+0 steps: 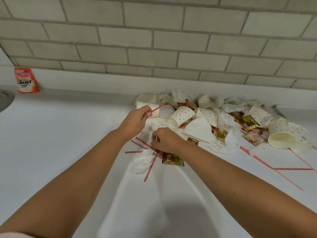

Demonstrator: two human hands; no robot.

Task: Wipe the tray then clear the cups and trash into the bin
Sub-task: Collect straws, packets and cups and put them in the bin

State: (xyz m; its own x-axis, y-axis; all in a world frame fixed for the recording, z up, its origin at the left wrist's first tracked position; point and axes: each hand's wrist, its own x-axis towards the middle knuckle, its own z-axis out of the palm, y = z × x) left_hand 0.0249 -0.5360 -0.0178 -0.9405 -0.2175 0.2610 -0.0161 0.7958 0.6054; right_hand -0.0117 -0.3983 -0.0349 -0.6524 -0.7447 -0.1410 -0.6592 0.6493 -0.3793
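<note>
A heap of dotted paper cups (181, 115), crumpled tissues (224, 117) and gold and red sachets (247, 121) lies on the white counter (60, 134) against the wall. My left hand (135, 121) is raised and pinches a red-striped straw (157, 108). My right hand (164, 140) is down on the counter, its fingers closing on more red-striped straws (142, 143) beside a gold sachet (172, 158) and a crumpled tissue (143, 159). No tray or bin is in view.
An orange detergent pouch (26, 80) leans on the tiled wall at the far left, beside a metal rim (5, 100). More straws (267, 164) lie scattered at the right. Large cups (281, 134) lie on their sides at the heap's right end.
</note>
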